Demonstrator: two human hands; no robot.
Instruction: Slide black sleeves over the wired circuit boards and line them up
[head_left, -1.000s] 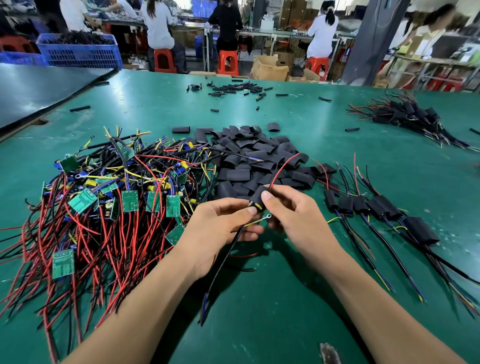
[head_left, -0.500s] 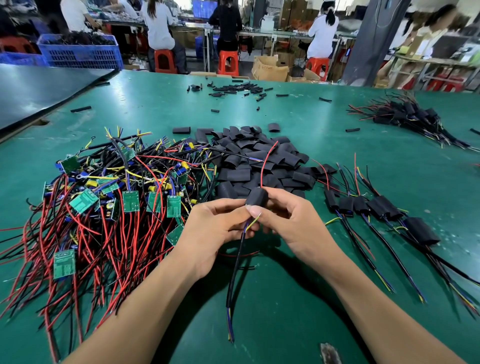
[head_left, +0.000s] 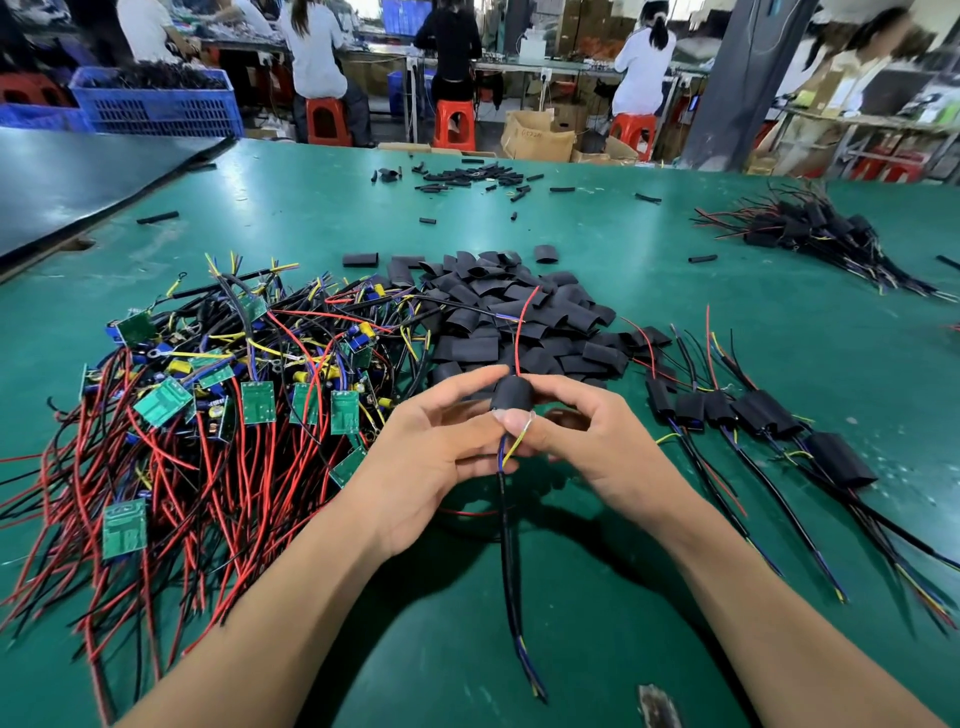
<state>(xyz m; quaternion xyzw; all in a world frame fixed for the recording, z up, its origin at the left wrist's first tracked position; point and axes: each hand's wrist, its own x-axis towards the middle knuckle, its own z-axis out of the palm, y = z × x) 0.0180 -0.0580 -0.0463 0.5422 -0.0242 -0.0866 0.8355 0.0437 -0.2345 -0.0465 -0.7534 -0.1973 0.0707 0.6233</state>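
Being pinched by left hand and right hand, fingers curled round it, a black sleeve is being held above the desk, front-middle. Red wire is sticking up, black cable hanging down. Bare boards are lying toward the left edge, loose sleeves mid-desk, sleeved boards toward the right edge.

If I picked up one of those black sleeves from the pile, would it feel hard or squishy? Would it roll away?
Probably squishy: sleeves in the pile lie flattened, while the held sleeve, pinched between left hand and right hand, bulges round. Likely very light, since they heap loosely. Flat ones probably wouldn't roll on the table.
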